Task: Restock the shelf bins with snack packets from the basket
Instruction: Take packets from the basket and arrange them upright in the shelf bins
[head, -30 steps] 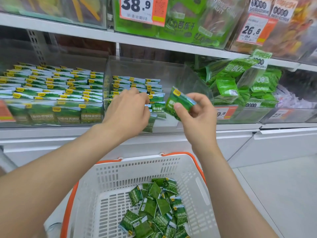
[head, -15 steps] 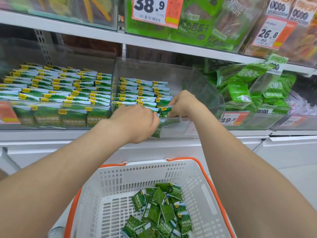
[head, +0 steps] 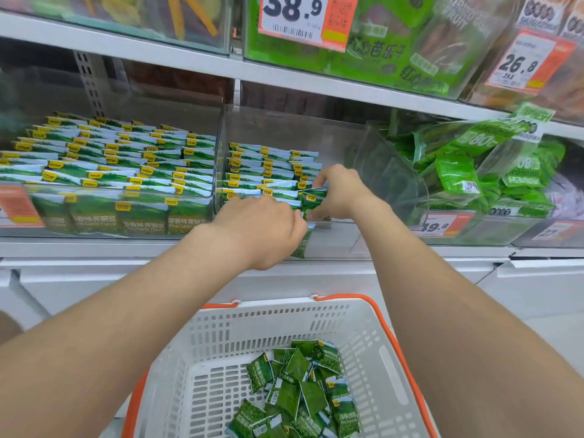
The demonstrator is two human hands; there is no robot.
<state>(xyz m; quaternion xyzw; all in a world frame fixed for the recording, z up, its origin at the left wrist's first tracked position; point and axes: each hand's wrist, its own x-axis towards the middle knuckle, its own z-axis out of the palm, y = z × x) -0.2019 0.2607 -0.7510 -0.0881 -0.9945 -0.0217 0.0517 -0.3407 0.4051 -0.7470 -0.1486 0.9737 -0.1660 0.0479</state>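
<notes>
Small green snack packets [head: 300, 396] lie loose in the white basket [head: 284, 308] with orange handles, at the bottom of the view. In the middle clear shelf bin [head: 379, 159], rows of the same packets [head: 262, 165] stand upright. My left hand [head: 262, 229] is at the bin's front, its fingers curled around the front packets, with one packet [head: 301, 245] showing under it. My right hand [head: 341, 191] is inside the bin and pinches a green packet [head: 313, 200] at the right end of the front row.
The left bin [head: 110, 159] is packed with rows of the same packets. A right bin [head: 474, 172] holds larger green bags. Above the bins, the upper shelf [head: 284, 77] carries price tags and more goods. White cabinet fronts lie below the bins.
My right hand carried a packet from in front of the shelf into the middle bin and lowered it to the front row. My left hand stayed on the front packets.
</notes>
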